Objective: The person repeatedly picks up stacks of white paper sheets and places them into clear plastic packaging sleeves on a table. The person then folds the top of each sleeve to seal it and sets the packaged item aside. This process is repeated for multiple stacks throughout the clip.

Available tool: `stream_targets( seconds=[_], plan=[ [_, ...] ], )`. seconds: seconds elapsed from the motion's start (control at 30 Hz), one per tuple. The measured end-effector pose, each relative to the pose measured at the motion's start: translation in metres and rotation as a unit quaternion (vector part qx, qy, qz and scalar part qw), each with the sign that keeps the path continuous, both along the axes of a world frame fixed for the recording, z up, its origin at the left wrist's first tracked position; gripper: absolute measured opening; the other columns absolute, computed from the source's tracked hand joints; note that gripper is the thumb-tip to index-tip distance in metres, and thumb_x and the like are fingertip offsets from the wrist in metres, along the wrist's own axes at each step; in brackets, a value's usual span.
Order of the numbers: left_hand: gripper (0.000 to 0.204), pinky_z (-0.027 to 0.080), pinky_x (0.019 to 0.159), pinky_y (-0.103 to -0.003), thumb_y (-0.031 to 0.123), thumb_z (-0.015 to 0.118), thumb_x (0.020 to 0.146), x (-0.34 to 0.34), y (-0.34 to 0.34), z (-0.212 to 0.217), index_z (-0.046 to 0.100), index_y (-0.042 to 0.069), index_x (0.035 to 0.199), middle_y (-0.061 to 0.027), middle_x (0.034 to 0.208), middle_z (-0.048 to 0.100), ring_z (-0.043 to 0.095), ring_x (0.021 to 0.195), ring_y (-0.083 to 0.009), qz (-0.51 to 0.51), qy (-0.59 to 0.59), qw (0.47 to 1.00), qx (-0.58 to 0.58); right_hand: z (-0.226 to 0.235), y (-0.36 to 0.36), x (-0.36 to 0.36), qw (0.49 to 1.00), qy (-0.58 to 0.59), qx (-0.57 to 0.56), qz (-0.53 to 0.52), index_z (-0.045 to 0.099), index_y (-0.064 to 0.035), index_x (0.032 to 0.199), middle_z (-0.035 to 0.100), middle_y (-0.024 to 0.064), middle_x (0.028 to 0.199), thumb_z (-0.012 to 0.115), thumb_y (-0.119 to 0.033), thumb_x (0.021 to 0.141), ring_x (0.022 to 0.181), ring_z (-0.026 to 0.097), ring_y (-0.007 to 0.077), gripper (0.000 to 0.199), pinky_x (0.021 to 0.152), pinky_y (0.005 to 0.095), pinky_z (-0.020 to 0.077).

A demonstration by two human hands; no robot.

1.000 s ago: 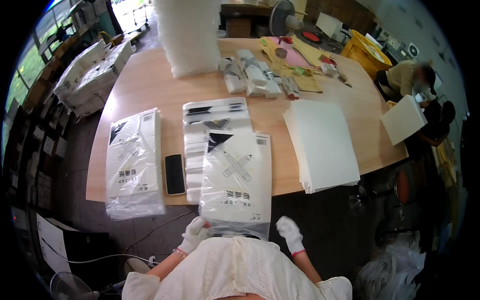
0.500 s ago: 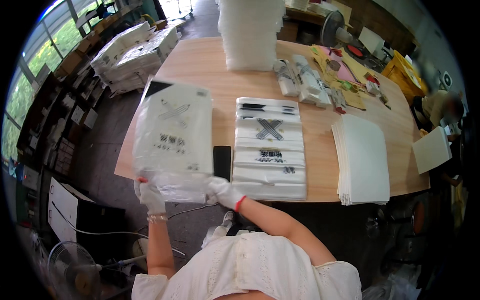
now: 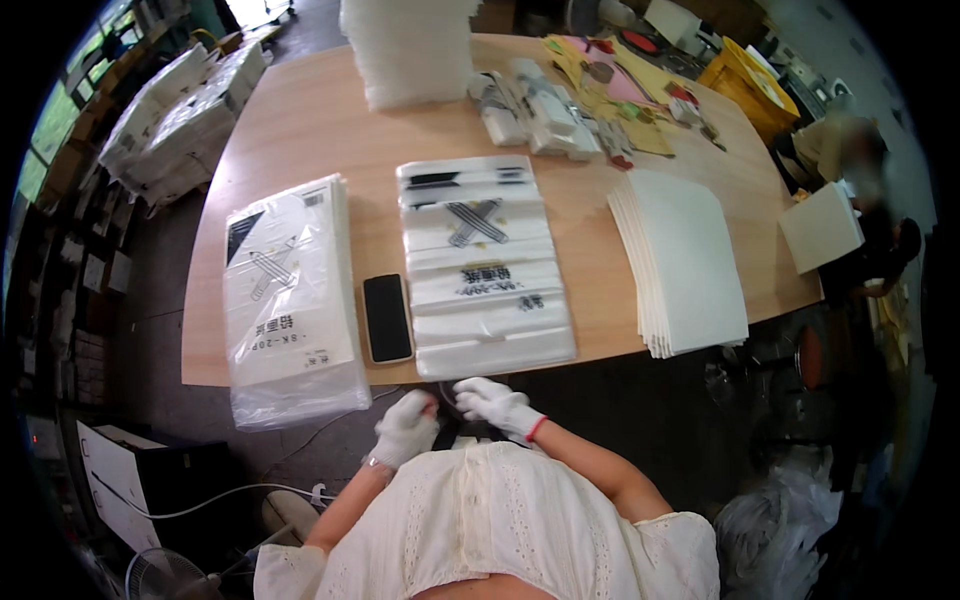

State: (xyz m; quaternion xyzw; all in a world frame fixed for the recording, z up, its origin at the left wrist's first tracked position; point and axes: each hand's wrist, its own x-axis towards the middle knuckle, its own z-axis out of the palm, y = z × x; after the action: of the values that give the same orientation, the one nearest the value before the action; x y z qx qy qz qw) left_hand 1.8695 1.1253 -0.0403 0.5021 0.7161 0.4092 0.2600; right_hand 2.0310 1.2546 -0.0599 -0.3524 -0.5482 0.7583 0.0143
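Observation:
In front of my body, just off the table's near edge, both my hands wear white gloves. My left hand [image 3: 407, 430] is curled with its fingers folded in, and nothing shows in it. Close beside it, my right hand [image 3: 498, 407] points leftward with fingers partly stretched and apart, holding nothing. Beyond them lies a stack of printed clear plastic bags [image 3: 482, 335], marked with crossed pencils. A black phone [image 3: 387, 318] lies to its left. Farther left is a pile of bagged white paper packs [image 3: 288, 330], the loose plastic end hanging over the table edge.
Fanned white paper sheets [image 3: 690, 265] lie at the right. A tall translucent stack [image 3: 412, 50] and wrapped bundles [image 3: 545, 105] stand at the back of the wooden table [image 3: 300, 130]. Another person [image 3: 840, 150] sits at the far right with a white board. A fan [image 3: 165, 575] stands lower left.
Both hands have let go of the bagged paper pack, which now rests on the left pile. They have drawn back together before my body. The view has shifted, so the table appears farther left.

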Motion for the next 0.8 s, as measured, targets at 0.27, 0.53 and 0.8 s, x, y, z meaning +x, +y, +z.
stream_targets(
  seconds=[0.27,0.53,0.8],
  plan=[
    [0.013,0.039,0.087,-0.038,0.023,0.062,0.071,0.025,0.162,-0.019,0.066,0.011,0.075,-0.0060,0.091,0.059,0.048,0.100,-0.0305,-0.070,0.235,0.969,-0.022,-0.014,0.016,0.140,0.962,-0.090,-0.004,-0.258,0.048,-0.0010,0.119,0.059,0.0065,0.089,0.049,-0.013,0.092,0.069,0.055,0.0095,0.030,0.063,0.0241,0.0486],
    [0.024,0.039,0.088,-0.041,0.030,0.065,0.071,0.019,0.161,-0.018,0.063,0.010,0.085,-0.0046,0.101,0.059,0.048,0.103,-0.0314,-0.148,0.282,0.948,-0.009,0.011,0.033,0.092,0.984,0.013,0.008,-0.180,0.049,0.0008,0.118,0.058,0.0075,0.097,0.047,-0.008,0.092,0.079,0.057,0.0114,0.027,0.070,0.0249,0.0507],
    [0.020,0.046,0.069,-0.041,0.027,0.056,0.079,-0.010,0.178,0.003,0.062,0.009,0.084,-0.0161,0.077,0.061,0.059,0.076,-0.0319,-0.166,0.031,0.976,-0.139,0.012,0.057,0.061,0.991,-0.006,-0.051,-0.120,0.052,-0.0006,0.116,0.060,0.0065,0.093,0.052,-0.019,0.092,0.079,0.055,0.0088,0.030,0.065,0.0239,0.0477]
  ],
)
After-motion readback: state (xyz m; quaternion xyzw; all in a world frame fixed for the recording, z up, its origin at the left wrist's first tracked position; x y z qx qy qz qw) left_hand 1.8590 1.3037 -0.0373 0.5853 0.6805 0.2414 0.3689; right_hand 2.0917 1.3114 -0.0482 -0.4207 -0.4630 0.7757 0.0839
